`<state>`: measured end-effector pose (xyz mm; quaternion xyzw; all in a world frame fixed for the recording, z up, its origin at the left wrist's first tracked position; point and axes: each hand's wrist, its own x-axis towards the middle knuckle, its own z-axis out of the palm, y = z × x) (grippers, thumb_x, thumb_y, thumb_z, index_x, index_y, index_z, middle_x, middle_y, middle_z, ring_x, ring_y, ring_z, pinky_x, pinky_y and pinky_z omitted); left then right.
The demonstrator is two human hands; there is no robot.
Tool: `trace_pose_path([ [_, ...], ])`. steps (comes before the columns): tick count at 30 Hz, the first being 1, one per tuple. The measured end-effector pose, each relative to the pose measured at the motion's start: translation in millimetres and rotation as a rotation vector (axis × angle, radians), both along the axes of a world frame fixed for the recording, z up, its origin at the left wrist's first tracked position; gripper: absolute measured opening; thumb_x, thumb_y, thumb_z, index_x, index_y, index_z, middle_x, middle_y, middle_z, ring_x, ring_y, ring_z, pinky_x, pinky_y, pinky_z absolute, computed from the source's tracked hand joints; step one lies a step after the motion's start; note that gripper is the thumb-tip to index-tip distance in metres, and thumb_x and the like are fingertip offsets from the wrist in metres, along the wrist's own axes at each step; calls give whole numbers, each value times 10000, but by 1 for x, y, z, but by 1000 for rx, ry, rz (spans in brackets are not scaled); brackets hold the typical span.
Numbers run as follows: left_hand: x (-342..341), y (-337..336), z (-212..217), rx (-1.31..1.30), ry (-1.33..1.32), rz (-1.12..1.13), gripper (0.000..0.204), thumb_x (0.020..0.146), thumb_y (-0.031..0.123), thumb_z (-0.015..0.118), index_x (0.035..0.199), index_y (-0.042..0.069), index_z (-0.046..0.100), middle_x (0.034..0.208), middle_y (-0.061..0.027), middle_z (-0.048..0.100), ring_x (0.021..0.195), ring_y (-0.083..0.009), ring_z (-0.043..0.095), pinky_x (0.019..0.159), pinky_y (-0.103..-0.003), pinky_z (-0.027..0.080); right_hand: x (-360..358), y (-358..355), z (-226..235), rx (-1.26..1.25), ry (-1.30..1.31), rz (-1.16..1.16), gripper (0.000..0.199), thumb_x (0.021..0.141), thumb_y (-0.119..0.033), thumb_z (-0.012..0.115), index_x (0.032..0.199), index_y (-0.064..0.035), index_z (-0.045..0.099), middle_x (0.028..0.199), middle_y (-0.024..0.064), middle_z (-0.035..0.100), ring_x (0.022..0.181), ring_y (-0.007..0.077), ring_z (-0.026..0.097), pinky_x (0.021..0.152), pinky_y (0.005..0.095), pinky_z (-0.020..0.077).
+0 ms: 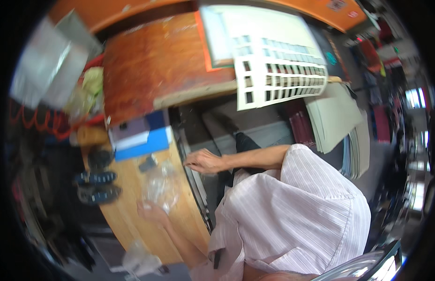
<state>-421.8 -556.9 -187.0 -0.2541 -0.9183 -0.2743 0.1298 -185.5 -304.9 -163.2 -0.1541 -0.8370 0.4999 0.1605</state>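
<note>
A pale wooden counter [187, 203] runs down the person's left side, and on it lies a crumpled clear plastic bag [163, 185]. The left hand [153, 212] is at the bag's near edge; blur hides whether its fingers are clamped on the film or merely against it. The right hand [206, 161] is raised near the counter's right edge, apart from the bag, its fingers bunched, though I cannot tell whether they pinch anything. A bright blue sheet [145, 146] lies at the counter's far end, with two dark blue-grey objects [96, 185] by its left edge and another clear bag [140, 260] at the near end. Beyond stands a worn reddish-brown counter [152, 65], a cream sheet with rows of rectangular openings [283, 70] overhanging its front edge. Pale panels [332, 114] are stacked to the right; past them the cluttered room blurs toward bright windows [416, 98].
</note>
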Motion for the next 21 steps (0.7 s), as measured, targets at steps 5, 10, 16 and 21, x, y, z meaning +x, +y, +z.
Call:
trace_pose_path([
  [5,52,56,30,217,-303,-63,298,1034,150,632,1209,-79,705,1159,-220,726,1062,-344,670,952,-429,524,103,30,38,9,-150,-398,165,940,-156,697,1005,-16,752,896,148,722,778,344,705,681,420,545],
  [10,131,149,58,304,-635,-374,280,1012,76,645,1241,-84,668,1119,-184,703,1060,-288,648,964,-407,510,184,84,71,142,-56,-769,196,932,-192,756,854,-11,753,737,158,693,624,282,682,573,387,521],
  [16,200,281,126,303,-628,-719,344,1011,44,625,1329,-85,602,1205,-182,662,1132,-297,620,1037,-406,471,315,198,89,250,48,-1306,206,943,-188,730,1024,0,716,877,134,711,716,257,680,639,352,534],
  [21,239,369,131,135,-529,-821,473,1058,199,638,1438,-67,549,1364,-200,630,1230,-286,617,1075,-383,457,447,291,91,595,-264,-1575,336,938,-244,713,1187,-22,673,1090,151,667,984,327,653,888,439,523],
])
